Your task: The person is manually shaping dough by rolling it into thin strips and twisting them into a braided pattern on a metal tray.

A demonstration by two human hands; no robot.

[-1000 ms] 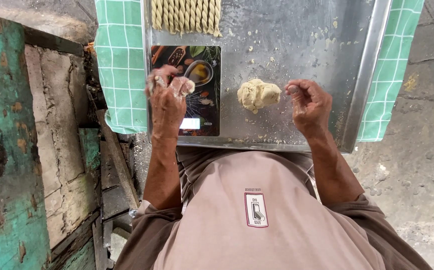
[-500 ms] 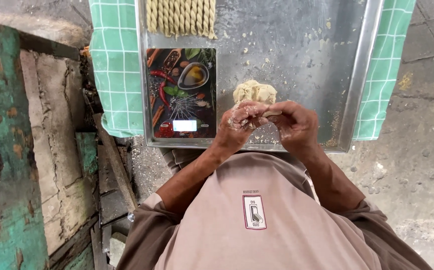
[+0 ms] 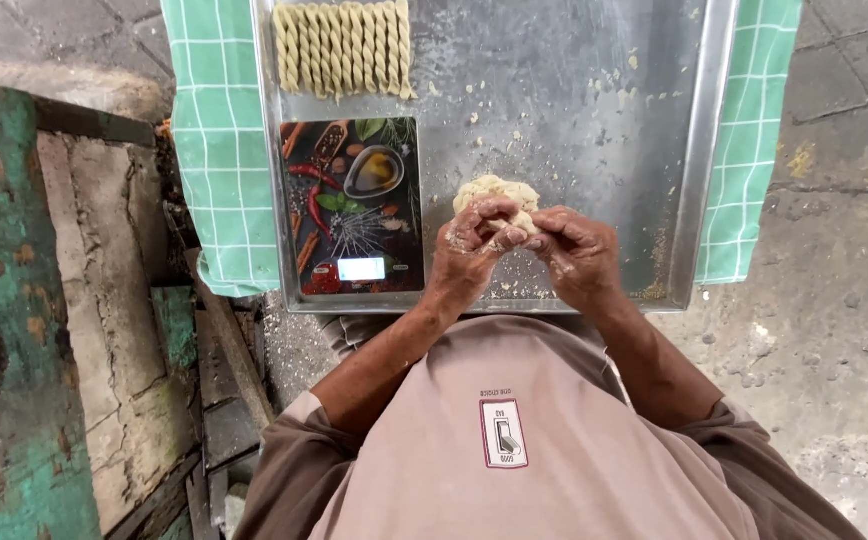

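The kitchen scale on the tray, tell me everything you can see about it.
The kitchen scale is a flat, dark rectangular slab with a glossy top that looks like glass, printed with pictures of chillies, herbs, spices and a small bowl of oil. A small pale display sits lit at its near edge. It lies flat in the near-left corner of the metal tray, just below the row of twisted dough sticks. Nothing rests on it, and neither hand touches it; the left hand works dough to its right.

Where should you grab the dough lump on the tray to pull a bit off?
Probably pinch the near edge of the dough lump, coming from the person's side. It sits soft and bumpy on the metal tray, and the left hand and right hand already meet there.
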